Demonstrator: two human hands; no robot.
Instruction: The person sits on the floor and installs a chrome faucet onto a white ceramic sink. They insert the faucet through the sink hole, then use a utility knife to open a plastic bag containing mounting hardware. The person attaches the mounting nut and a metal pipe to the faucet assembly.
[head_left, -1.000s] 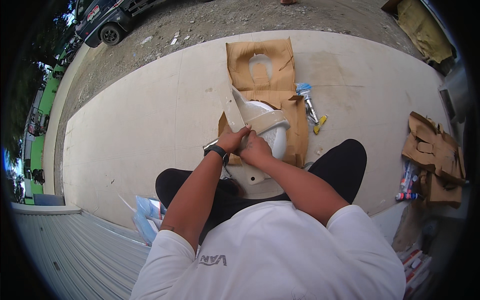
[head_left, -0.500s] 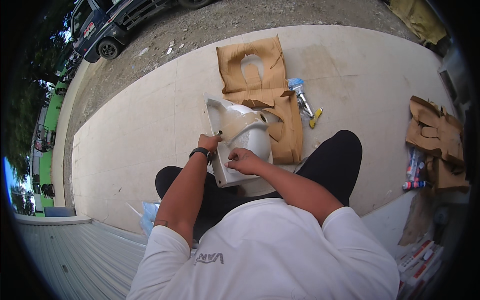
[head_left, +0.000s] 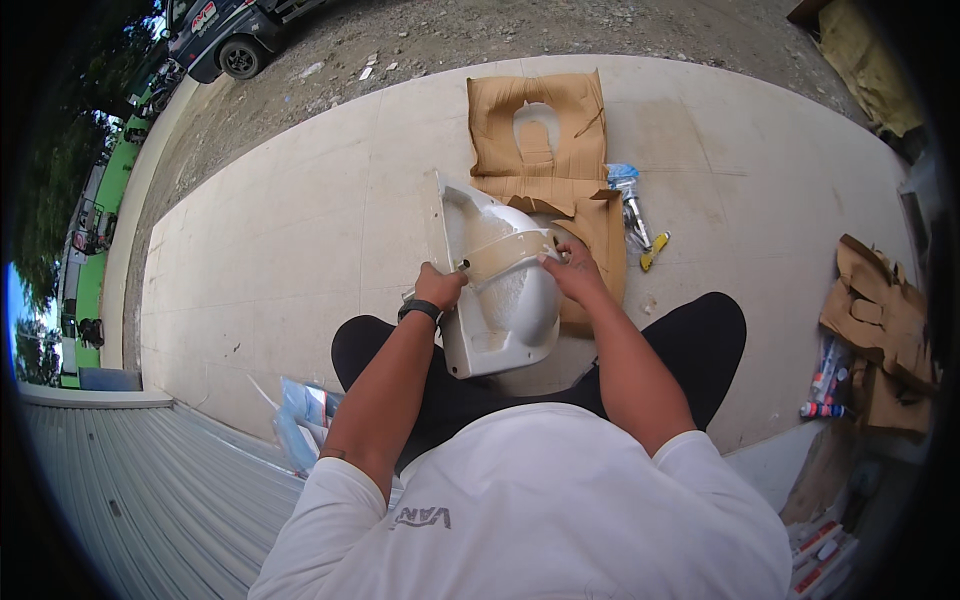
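You are seated on the concrete slab [head_left: 280, 230] with a white ceramic basin [head_left: 500, 300] tipped up on its edge between your knees, at the centre of the view, its underside turned toward you. A tan strip of packing tape or card [head_left: 510, 255] runs across the basin from 9 o'clock to 3 o'clock. Your left hand [head_left: 438, 288], with a dark watch at the wrist, is closed around the left end of that strip where it meets the basin rim; your right hand [head_left: 572, 272] is closed on the right end, fingers pinching it against the basin wall. Whether the strip is stuck or already loose cannot be told from here. At 12 o'clock from the basin lies a flattened brown cardboard insert [head_left: 535, 130] with a cut-out in it, and a further piece of card sits just under the basin's right side, so in my judgement the unpacking is well advanced: the basin is out of its carton, but the strip remains across it and is yet to come off. At 2 o'clock, just beside the card, lies a clear bag of metal fittings [head_left: 630, 205] with a small yellow-handled tool [head_left: 655, 250] near it, both untouched. At 8 o'clock by your left leg sits a crumpled plastic bag [head_left: 300, 420]. More torn cardboard [head_left: 880, 320] lies well apart at 3 o'clock.
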